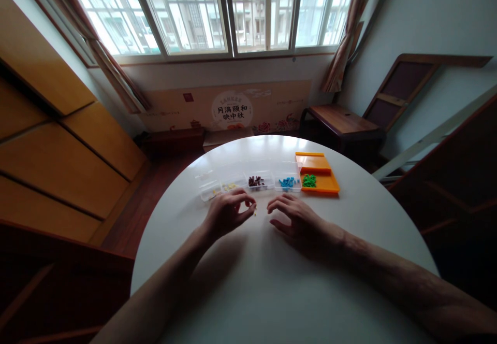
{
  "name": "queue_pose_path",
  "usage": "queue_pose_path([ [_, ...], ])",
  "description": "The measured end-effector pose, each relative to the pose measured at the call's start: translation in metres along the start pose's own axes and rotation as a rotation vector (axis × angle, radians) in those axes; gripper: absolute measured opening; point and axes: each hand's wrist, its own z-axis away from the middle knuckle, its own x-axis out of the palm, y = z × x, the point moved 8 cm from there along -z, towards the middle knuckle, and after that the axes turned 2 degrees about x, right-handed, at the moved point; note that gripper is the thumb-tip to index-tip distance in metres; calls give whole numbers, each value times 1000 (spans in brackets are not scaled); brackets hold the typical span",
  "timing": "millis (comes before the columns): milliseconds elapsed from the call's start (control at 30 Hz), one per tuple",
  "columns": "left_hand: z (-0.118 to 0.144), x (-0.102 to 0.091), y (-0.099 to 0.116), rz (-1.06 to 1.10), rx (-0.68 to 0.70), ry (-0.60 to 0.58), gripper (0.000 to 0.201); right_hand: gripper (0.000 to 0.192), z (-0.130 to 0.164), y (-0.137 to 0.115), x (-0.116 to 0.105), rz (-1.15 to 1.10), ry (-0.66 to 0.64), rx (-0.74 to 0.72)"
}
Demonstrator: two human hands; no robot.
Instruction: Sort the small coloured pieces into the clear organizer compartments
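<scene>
Fingers of the left hand (227,213) pinch a tiny yellow bead (255,212) just above the table (248,282); the right hand (297,219) hovers beside it, half curled and empty. Sorting looks under way, and the next move would call for carrying the bead to the matching box (212,189) toward the far edge. Beyond sit more clear boxes and an orange tray (324,178) with green beads (309,181). The bead's shape is too small to make out.

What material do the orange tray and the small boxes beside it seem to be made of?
The orange tray looks like opaque plastic with a smooth, slightly glossy finish: even colour, thin moulded rim. The small boxes seem to be clear plastic, since the coloured pieces and the white table show through their walls. I cannot be certain.
</scene>
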Motion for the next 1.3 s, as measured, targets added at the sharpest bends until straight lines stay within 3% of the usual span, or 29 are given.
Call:
queue_pose_path([
  [167,1,-43,-39,-235,-236,89,12,26,-3,-8,0,4,-51,-19],
  [300,8,-61,-64,-407,-377,105,10,41,-3,-9,3,10,-122,-29],
  [567,14,-60,-81,-547,-484,14,17,59,0,-12,12,29,-272,-94],
  [733,14,-60,-82,-559,-539,-40,24,59,-1,-15,14,26,-344,-120],
  [1000,13,-59,-79,-549,-581,-97,25,39,-3,-13,10,23,-227,-121],
  [1300,16,-65,-89,-526,-605,-107,21,29,-4,-14,5,15,-194,-102],
])
